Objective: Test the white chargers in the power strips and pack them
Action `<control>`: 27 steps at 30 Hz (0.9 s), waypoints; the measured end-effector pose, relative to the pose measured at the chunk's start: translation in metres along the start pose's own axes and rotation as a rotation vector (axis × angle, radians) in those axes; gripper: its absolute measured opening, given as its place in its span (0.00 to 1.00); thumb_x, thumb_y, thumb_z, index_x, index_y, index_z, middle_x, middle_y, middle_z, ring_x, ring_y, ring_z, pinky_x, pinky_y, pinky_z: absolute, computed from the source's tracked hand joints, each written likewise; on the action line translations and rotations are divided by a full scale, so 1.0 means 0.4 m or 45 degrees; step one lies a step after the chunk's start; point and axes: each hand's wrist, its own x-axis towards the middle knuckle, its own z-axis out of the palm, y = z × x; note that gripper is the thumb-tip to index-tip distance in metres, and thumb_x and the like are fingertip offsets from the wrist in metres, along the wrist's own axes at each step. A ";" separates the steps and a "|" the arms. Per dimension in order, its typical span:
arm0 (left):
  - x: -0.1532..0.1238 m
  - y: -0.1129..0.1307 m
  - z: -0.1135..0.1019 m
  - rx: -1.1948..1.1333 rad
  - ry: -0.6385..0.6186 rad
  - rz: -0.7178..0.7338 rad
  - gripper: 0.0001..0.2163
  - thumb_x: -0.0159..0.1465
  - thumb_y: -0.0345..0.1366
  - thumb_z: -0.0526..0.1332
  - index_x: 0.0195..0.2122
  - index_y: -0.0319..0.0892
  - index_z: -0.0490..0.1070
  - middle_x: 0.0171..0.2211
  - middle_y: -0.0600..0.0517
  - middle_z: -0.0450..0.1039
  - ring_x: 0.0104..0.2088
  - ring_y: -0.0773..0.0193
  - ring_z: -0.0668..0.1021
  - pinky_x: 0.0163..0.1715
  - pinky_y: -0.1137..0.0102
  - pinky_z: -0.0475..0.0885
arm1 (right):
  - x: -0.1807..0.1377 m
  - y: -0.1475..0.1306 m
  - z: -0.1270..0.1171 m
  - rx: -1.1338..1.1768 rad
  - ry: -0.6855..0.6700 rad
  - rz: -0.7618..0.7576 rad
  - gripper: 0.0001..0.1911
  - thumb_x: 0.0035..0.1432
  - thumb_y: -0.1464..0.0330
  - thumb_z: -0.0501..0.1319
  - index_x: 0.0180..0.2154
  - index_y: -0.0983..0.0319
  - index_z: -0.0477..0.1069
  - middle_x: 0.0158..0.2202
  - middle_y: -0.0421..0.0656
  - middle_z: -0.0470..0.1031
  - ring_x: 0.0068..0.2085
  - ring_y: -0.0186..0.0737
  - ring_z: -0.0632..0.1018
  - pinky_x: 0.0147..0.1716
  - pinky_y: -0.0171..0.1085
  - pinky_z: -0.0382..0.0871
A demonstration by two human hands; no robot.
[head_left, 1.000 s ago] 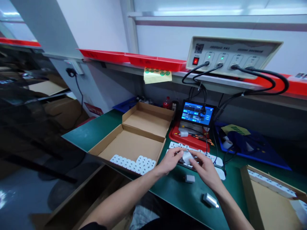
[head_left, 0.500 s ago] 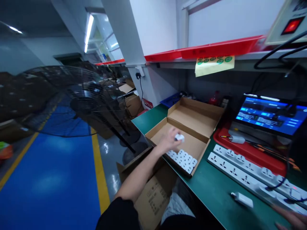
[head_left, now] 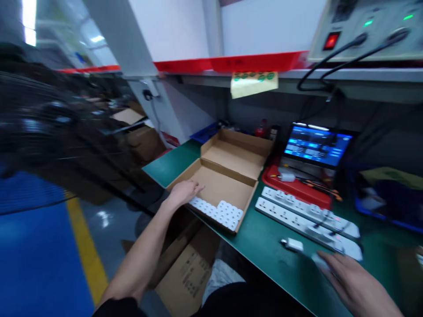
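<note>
An open cardboard box [head_left: 228, 174] lies on the green bench, with several white charger blocks [head_left: 214, 211] packed along its near side. Inside its near left corner, my left hand [head_left: 185, 192] reaches down at the left end of these rows with bent fingers; anything under them is hidden. On the right, my right hand [head_left: 350, 275] has its fingers closed on a blurred white charger [head_left: 320, 262], low over the bench. Between the box and that hand lies another white charger block [head_left: 294, 245] with a dark-tipped plug piece at its left end.
Two white power strips [head_left: 297, 222] run across the bench behind my right hand. Behind them are a red tray [head_left: 297, 187] and a lit screen [head_left: 317, 145]. A blue bin [head_left: 393, 220] stands far right, a fan [head_left: 42, 127] to the left, and a carton [head_left: 185, 273] below the bench edge.
The view has swung right. My left hand, which held a white charger above the box, is now down at the left end of the rows. My right hand has come further into view with a charger.
</note>
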 end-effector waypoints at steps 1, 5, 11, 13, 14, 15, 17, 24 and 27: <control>0.006 0.042 0.016 -0.035 0.102 0.067 0.22 0.80 0.49 0.52 0.47 0.39 0.80 0.49 0.37 0.83 0.51 0.46 0.82 0.52 0.59 0.74 | 0.026 -0.016 -0.022 -0.025 -0.041 0.013 0.24 0.75 0.48 0.54 0.58 0.52 0.81 0.48 0.50 0.86 0.43 0.54 0.87 0.39 0.47 0.84; -0.029 0.333 0.097 -0.244 0.320 0.651 0.14 0.77 0.43 0.61 0.56 0.39 0.77 0.52 0.40 0.81 0.53 0.48 0.80 0.55 0.58 0.75 | 0.164 -0.088 -0.059 -0.054 -0.105 0.098 0.25 0.78 0.60 0.49 0.67 0.60 0.72 0.61 0.54 0.80 0.54 0.54 0.85 0.51 0.47 0.81; -0.182 0.759 0.209 0.001 0.308 1.367 0.07 0.71 0.31 0.62 0.48 0.36 0.77 0.43 0.40 0.78 0.44 0.49 0.77 0.39 0.58 0.74 | 0.317 -0.154 -0.020 -0.196 -0.338 0.211 0.24 0.74 0.73 0.54 0.67 0.61 0.70 0.59 0.54 0.81 0.55 0.51 0.83 0.55 0.42 0.74; -0.201 0.816 0.241 0.007 0.337 1.440 0.08 0.70 0.29 0.62 0.48 0.35 0.76 0.43 0.39 0.77 0.44 0.48 0.77 0.37 0.58 0.73 | 0.343 -0.162 -0.011 -0.269 -0.412 0.239 0.24 0.73 0.74 0.55 0.67 0.60 0.69 0.58 0.53 0.82 0.54 0.50 0.84 0.52 0.40 0.73; -0.204 0.830 0.254 -0.005 0.352 1.449 0.08 0.70 0.29 0.62 0.48 0.35 0.76 0.43 0.39 0.77 0.44 0.48 0.77 0.36 0.58 0.73 | 0.353 -0.163 -0.008 -0.302 -0.442 0.246 0.24 0.73 0.74 0.56 0.67 0.60 0.69 0.58 0.53 0.82 0.53 0.50 0.84 0.50 0.39 0.72; -0.205 0.835 0.263 -0.019 0.363 1.449 0.09 0.70 0.29 0.61 0.49 0.35 0.76 0.44 0.39 0.77 0.44 0.48 0.77 0.37 0.58 0.74 | 0.360 -0.164 -0.006 -0.327 -0.465 0.247 0.23 0.73 0.75 0.56 0.66 0.60 0.70 0.56 0.53 0.83 0.52 0.49 0.84 0.49 0.38 0.71; -0.206 0.828 0.270 -0.044 0.345 1.446 0.09 0.70 0.29 0.61 0.50 0.35 0.75 0.44 0.40 0.76 0.45 0.48 0.78 0.37 0.59 0.74 | 0.370 -0.166 -0.002 -0.350 -0.494 0.238 0.22 0.73 0.75 0.57 0.64 0.60 0.71 0.54 0.52 0.84 0.51 0.49 0.84 0.47 0.37 0.70; -0.168 0.697 0.170 -0.290 0.012 1.183 0.09 0.73 0.34 0.62 0.53 0.43 0.72 0.47 0.45 0.77 0.48 0.51 0.79 0.46 0.61 0.77 | 0.376 -0.179 0.008 -0.355 -0.528 0.228 0.26 0.62 0.82 0.58 0.59 0.61 0.72 0.50 0.52 0.84 0.47 0.49 0.85 0.42 0.37 0.68; -0.097 0.656 0.125 -0.461 0.051 0.988 0.16 0.76 0.35 0.59 0.63 0.44 0.68 0.53 0.44 0.77 0.52 0.51 0.80 0.53 0.60 0.77 | 0.377 -0.183 0.006 -0.362 -0.531 0.223 0.27 0.61 0.82 0.58 0.60 0.61 0.72 0.50 0.52 0.84 0.47 0.49 0.85 0.43 0.37 0.70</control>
